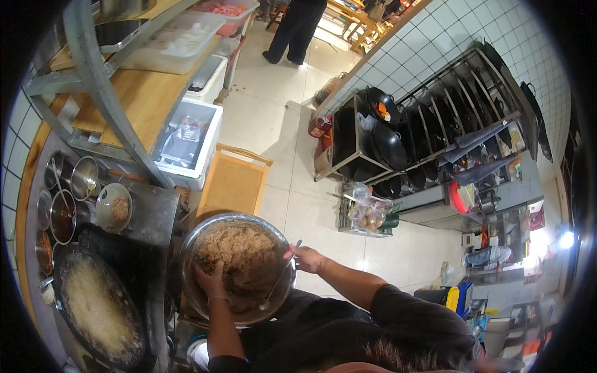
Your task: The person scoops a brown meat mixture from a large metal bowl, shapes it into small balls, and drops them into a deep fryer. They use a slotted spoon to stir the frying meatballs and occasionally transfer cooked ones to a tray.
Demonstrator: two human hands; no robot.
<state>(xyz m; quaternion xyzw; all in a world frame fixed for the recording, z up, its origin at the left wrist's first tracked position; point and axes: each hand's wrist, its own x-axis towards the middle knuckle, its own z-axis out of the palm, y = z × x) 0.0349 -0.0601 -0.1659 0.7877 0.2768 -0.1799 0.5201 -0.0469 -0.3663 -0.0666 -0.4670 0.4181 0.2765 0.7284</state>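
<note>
A large steel bowl (pixel 192 229) in front of me holds a brown, minced-meat-like mixture (pixel 245 247). My left hand (pixel 212 282) is inside the bowl at its left side, its fingers partly sunk in the mixture; whether they close around a portion is hidden. Over the right rim, my right hand (pixel 308 259) grips the handle of a metal spoon (pixel 278 283). The spoon's head rests low in the bowl, near the front wall. Left of the bowl, a large black wok (pixel 135 326) contains pale, frothing liquid (pixel 95 303) that looks like hot oil.
A pale bowl (pixel 106 219) with some mixture stands on the steel counter (pixel 154 205), beside several metal pots (pixel 63 214). Beyond my bowl is a wooden stool-like surface (pixel 235 182). Racked black pans (pixel 389 144) and a crate with bags (pixel 364 214) are rightward. A person (pixel 298 28) stands far ahead.
</note>
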